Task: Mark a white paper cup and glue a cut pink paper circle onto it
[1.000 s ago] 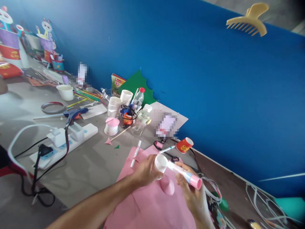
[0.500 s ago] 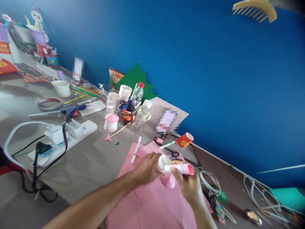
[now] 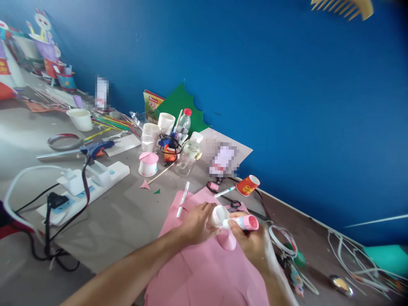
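My left hand [image 3: 201, 222] is wrapped round a small white paper cup [image 3: 220, 215], its open rim tilted toward me. In my right hand [image 3: 250, 243] is a glue stick [image 3: 247, 222] with a pink base, its white end right at the cup's rim. Just below the cup, a round pink paper piece [image 3: 227, 240] lies over pink paper sheets [image 3: 204, 276]. Beside my left hand a white marker [image 3: 182, 199] rests on the sheets. Scissors [image 3: 235, 205] lie behind my right hand, partly hidden.
Farther back stand a cup with a pink paper top [image 3: 148, 164], a glass jar [image 3: 188, 158] and a red paper cup [image 3: 247, 185]. A power strip [image 3: 108, 180] and glue gun [image 3: 95, 148] lie left. Cables [image 3: 347, 259] sprawl on the right.
The glue stick's white end has shifted slightly right along the cup's rim. Both hands keep their holds, and the camera view has moved a little.
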`<state>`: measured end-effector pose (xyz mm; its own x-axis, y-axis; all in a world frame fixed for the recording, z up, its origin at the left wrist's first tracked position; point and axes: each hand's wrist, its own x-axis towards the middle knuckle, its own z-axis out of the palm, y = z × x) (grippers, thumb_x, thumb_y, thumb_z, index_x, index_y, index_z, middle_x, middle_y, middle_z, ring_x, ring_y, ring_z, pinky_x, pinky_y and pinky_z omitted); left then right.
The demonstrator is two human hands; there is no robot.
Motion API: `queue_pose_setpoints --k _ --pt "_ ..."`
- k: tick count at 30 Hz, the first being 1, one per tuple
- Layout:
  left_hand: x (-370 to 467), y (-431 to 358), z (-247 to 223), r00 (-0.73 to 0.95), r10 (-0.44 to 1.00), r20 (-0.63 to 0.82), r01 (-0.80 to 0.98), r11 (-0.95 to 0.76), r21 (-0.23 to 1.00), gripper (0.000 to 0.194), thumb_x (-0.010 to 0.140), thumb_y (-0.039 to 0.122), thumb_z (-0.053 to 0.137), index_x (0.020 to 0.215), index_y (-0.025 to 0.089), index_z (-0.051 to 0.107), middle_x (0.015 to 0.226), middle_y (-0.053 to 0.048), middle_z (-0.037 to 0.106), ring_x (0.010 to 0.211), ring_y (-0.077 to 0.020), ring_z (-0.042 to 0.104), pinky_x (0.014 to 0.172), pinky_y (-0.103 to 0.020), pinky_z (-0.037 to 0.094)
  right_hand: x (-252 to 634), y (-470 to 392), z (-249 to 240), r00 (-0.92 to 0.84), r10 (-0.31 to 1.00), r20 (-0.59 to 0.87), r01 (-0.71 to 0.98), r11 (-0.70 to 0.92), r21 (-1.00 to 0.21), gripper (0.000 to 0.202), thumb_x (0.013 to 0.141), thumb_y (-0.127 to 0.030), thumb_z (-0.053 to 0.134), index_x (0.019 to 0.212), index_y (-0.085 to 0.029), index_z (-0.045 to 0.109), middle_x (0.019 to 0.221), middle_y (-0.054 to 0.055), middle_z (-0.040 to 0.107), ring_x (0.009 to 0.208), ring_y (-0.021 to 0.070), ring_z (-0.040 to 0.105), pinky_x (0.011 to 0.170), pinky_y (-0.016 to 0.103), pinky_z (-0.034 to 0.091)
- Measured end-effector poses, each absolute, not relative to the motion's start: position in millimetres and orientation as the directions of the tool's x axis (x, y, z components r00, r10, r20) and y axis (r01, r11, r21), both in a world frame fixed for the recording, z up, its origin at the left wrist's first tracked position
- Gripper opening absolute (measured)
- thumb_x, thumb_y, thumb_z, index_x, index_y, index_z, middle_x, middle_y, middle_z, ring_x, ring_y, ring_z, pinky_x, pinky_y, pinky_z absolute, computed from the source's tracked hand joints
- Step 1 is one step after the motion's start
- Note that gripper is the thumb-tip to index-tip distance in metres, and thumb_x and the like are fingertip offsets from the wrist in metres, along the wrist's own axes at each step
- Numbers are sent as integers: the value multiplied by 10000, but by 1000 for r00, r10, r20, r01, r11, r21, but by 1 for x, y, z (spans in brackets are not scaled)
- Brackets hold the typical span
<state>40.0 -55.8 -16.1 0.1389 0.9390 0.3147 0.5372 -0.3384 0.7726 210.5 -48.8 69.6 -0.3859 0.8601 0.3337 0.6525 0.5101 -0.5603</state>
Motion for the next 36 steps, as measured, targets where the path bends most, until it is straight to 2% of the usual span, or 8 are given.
queue_pose_setpoints --k 6,11,17,21,25,28,33,36 --pt "40 -54 -14 119 946 302 547 -316 775 468 678 234 698 1112 175 534 1051 -100 654 969 -275 619 826 -411 499 222 -37 70 -335 897 290 718 442 -538 319 866 -460 516 832 -193 687 647 28 702 527 179 626 520 247 487" --pt "41 -54 -6 94 975 201 569 -219 793 392 686 251 671 1052 179 554 1017 -93 660 920 -267 624 779 -394 510 229 -16 65 -360 892 273 698 452 -556 293 845 -437 521 870 -200 692 793 59 744 712 219 699 611 255 521" --pt "39 -56 -3 115 974 195 558 -225 798 358 706 240 625 1048 172 544 1020 -96 651 916 -262 614 786 -401 502 216 9 75 -416 893 173 672 430 -603 274 826 -432 521 824 -195 658 686 29 690 604 196 636 582 281 503" --pt "35 -59 1 119 983 143 532 -185 826 405 703 252 652 1085 178 538 1099 -104 639 993 -277 601 831 -413 497 204 25 80 -481 866 135 616 443 -652 226 800 -403 548 798 -196 639 729 27 684 636 190 636 588 289 505" --pt "36 -57 0 141 975 174 524 -223 822 411 704 239 655 1089 160 535 1107 -104 645 1006 -274 597 870 -419 491 195 36 83 -545 836 60 599 438 -670 206 811 -378 565 804 -196 662 719 24 684 680 192 646 634 295 508" --pt "39 -55 -3 147 974 175 552 -227 802 395 707 220 641 1081 147 536 1080 -109 651 988 -275 602 860 -418 496 188 40 87 -592 806 11 598 449 -664 195 823 -361 568 794 -195 666 693 8 667 658 178 629 611 283 491" --pt "40 -54 -5 136 980 147 581 -199 789 415 717 299 668 1085 157 540 1077 -112 649 976 -284 613 851 -427 498 175 40 96 -683 728 -61 540 446 -714 180 821 -351 589 798 -189 662 719 -1 649 667 162 609 602 267 479" --pt "39 -54 -8 136 979 149 575 -201 793 442 714 338 685 1097 170 540 1078 -105 649 969 -280 617 836 -416 500 171 38 99 -683 727 -65 514 416 -751 187 814 -364 608 829 -188 673 756 9 668 703 171 623 631 280 496"
